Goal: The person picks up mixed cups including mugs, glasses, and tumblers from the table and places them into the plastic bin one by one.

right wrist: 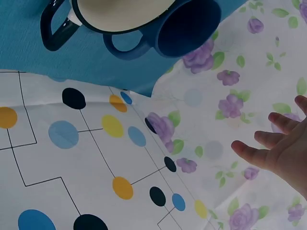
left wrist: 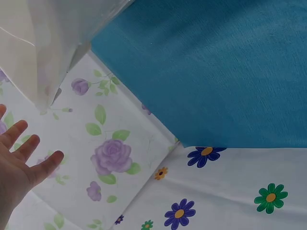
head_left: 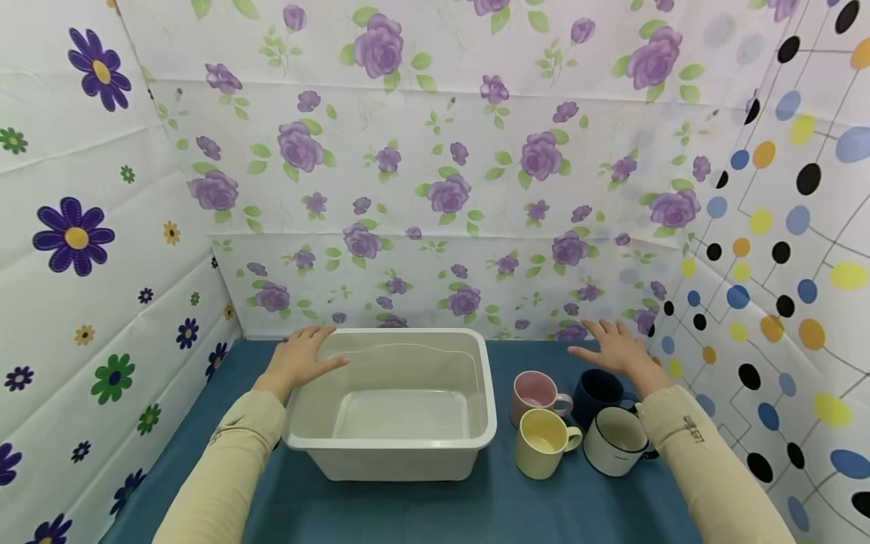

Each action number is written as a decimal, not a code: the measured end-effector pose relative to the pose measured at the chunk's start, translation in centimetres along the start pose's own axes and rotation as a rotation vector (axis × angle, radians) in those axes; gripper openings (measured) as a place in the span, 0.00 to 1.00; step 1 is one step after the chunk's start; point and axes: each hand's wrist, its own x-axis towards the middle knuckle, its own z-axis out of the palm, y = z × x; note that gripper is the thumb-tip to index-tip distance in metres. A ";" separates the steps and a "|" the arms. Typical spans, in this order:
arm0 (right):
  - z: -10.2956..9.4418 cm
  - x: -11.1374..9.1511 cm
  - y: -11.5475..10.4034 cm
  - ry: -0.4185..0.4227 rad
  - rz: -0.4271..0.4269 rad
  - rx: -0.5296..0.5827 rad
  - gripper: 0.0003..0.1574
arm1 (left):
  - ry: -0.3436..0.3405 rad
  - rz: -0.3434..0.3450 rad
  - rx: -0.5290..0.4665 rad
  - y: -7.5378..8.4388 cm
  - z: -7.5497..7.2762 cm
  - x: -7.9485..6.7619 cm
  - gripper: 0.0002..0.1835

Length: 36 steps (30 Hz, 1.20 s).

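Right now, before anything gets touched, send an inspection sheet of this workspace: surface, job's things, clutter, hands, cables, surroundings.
Surface: blue tabletop, lightly creased.
Job's things: pale tub, upright, nothing inside; to its right pink mug, yellow mug, dark blue mug and white mug, all upright.
Clutter: nothing seen.
Hands: left hand by the tub's far left corner, right hand near the dark blue mug; fingers spread, both holding nothing.
Cables: nothing seen.
Surroundings: rose-print sheet behind, daisy-print sheet left, dotted sheet right.
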 end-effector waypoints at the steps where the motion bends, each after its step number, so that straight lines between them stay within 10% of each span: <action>1: 0.1 0.0 0.0 0.002 -0.001 0.001 0.56 | -0.001 0.002 0.002 0.0 0.0 0.0 0.43; 17: 0.3 -0.1 -0.4 -0.032 -0.053 0.010 0.46 | 0.000 0.018 0.046 -0.4 -0.2 -0.1 0.26; 36: 2.4 -1.2 -0.9 0.032 -0.205 0.079 0.22 | 0.162 0.060 -0.012 -0.2 1.0 -0.9 0.18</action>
